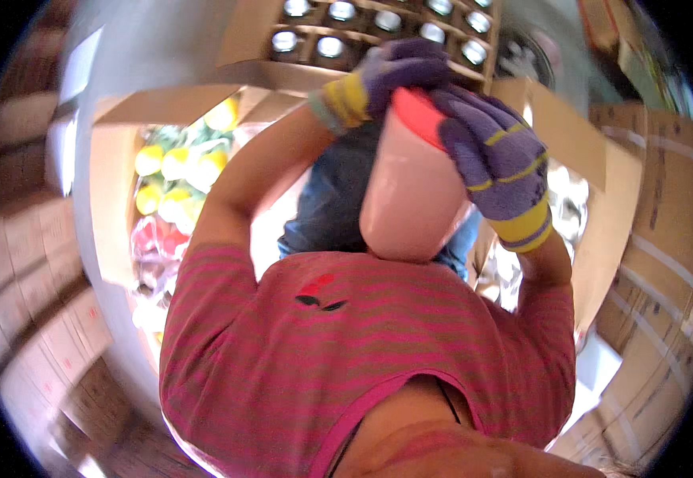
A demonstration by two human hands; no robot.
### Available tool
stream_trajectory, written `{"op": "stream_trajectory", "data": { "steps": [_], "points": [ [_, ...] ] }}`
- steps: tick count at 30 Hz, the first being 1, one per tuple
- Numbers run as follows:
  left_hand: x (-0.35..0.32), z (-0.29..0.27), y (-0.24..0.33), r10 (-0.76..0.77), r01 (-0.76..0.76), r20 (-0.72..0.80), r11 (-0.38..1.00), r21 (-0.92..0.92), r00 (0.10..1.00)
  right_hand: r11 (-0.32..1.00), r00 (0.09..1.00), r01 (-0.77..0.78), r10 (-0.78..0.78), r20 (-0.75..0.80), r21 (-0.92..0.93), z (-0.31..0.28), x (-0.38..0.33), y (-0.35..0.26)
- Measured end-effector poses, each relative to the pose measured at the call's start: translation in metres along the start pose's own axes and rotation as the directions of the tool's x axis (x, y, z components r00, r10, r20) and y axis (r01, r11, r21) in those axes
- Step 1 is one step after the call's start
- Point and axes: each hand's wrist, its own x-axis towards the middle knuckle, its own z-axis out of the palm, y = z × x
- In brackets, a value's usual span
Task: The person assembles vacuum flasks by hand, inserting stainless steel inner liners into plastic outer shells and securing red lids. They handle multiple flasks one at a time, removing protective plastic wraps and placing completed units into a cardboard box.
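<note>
Head view had the right hand (499,155) gripping the pink container (410,191) near its red end (418,115), right there before the striped shirt (362,342) with its red-and-black motif (319,282)! Left hand (406,73) curled at that end, its hold impossible to tell, while dark-marked cartons (671,199) at right blurred past reading.

Container (416,199): pale pink, glossy coral end (419,113) — gloves (513,171) against it purple, yellow-banded — shirt (370,331) beside it magenta-and-brown striped.

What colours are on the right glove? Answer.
The right glove is purple with yellow bands, shown best in the head view.
</note>
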Motion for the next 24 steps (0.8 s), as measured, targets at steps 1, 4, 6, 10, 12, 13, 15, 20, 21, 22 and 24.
{"op": "stream_trajectory", "data": {
  "steps": [1,4,6,10,12,13,15,20,21,22,24],
  "points": [
    [0.007,0.005,0.005,-0.428,0.416,0.060,0.824,-0.385,0.902,0.985,0.998,-0.068,0.066,0.019,0.157,0.001,0.001,0.001],
    [0.065,-0.013,0.060,-0.717,0.784,0.320,0.545,-0.298,0.620,0.768,0.994,-0.103,0.052,0.099,0.632,-0.012,-0.043,0.090],
    [0.086,-0.011,0.104,-0.600,0.638,0.243,0.633,-0.438,0.763,0.882,0.950,-0.303,0.246,0.194,0.361,-0.001,-0.106,0.182],
    [0.067,-0.008,0.089,-0.682,0.699,0.171,0.658,-0.279,0.711,0.727,0.957,-0.082,0.248,-0.149,0.682,0.035,-0.083,0.133],
    [0.012,0.011,0.048,-0.673,0.527,0.089,0.483,-0.699,0.735,0.925,0.989,0.018,0.040,-0.143,0.380,0.012,-0.035,0.041],
    [0.002,0.014,0.034,-0.648,0.500,0.120,0.443,-0.744,0.752,0.971,0.989,0.053,-0.018,-0.146,0.235,0.007,-0.027,0.012],
    [0.013,0.009,0.032,-0.682,0.569,0.252,0.290,-0.770,0.687,0.962,0.994,0.018,0.011,-0.106,0.273,0.000,-0.018,0.012],
    [0.074,-0.004,0.080,-0.609,0.609,0.184,0.622,-0.492,0.771,0.745,0.981,-0.166,0.055,0.188,0.646,-0.005,-0.065,0.145],
    [0.072,0.005,0.080,-0.663,0.667,0.174,0.625,-0.406,0.728,0.744,0.930,-0.339,0.173,0.324,0.575,-0.005,-0.069,0.145],
    [0.067,0.015,0.076,-0.712,0.718,0.158,0.621,-0.316,0.685,0.784,0.981,-0.173,0.080,0.179,0.597,-0.001,-0.056,0.121],
    [0.030,0.011,0.044,-0.597,0.589,0.181,0.608,-0.532,0.781,0.845,1.000,0.020,-0.020,-0.006,0.534,-0.002,-0.020,0.057]
  ]
}}
